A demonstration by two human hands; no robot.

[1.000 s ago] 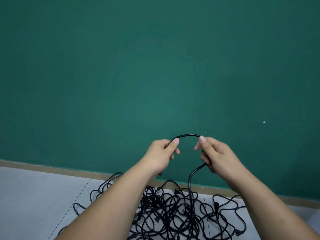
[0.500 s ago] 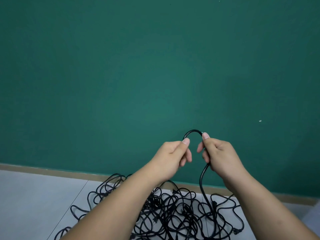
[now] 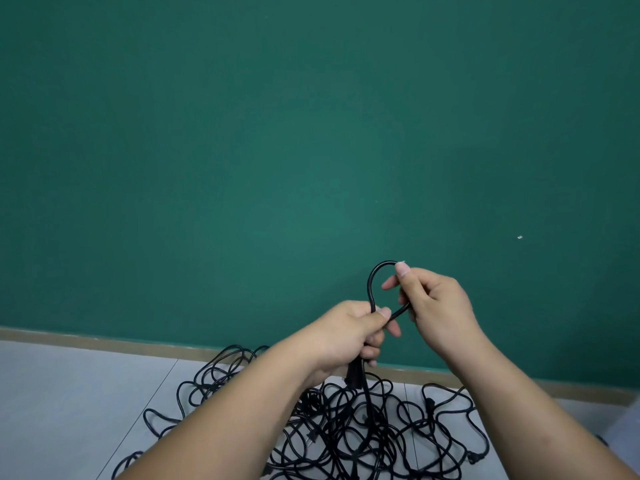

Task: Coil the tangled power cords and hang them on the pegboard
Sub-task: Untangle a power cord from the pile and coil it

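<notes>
A black power cord (image 3: 373, 276) forms a small upright loop between my hands, in front of the green wall. My left hand (image 3: 353, 336) grips the base of the loop where the two strands cross, and the cord's plug end hangs just below that fist. My right hand (image 3: 434, 308) pinches the top right of the loop between thumb and fingers. From the left fist the cord drops into a tangled heap of black power cords (image 3: 349, 424) on the floor. No pegboard is in view.
A plain green wall (image 3: 277, 150) fills most of the view, with a tan baseboard (image 3: 104, 342) along its foot. The floor (image 3: 69, 393) is pale grey tile. A small white mark (image 3: 519, 237) sits on the wall at right.
My hands have come together. The wide arc of cord has closed into a tight loop, and my left hand has dropped lower to grip where the strands cross.
</notes>
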